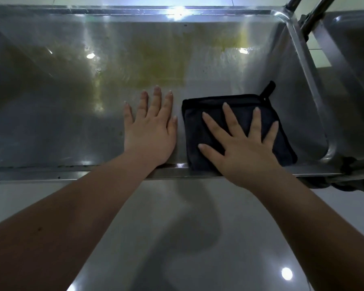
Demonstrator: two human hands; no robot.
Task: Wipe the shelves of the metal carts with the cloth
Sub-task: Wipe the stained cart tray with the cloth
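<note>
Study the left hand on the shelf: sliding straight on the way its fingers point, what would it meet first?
The left hand would first cross the yellowish patch, a stain or perhaps a reflection, just beyond its fingertips. Past that the shelf looks bare to its far rim.

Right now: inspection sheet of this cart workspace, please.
Surface: metal cart shelf, glossy, with a yellowish smear across its far middle.
Job's things: dark cloth, folded, flat on the shelf's right end.
Clutter: nothing seen.
Hands: left hand flat on bare shelf beside the cloth; right hand spread, pressing on the cloth.
Cables: nothing seen.
Surroundings: second cart at right; pale tiled floor below.
</note>
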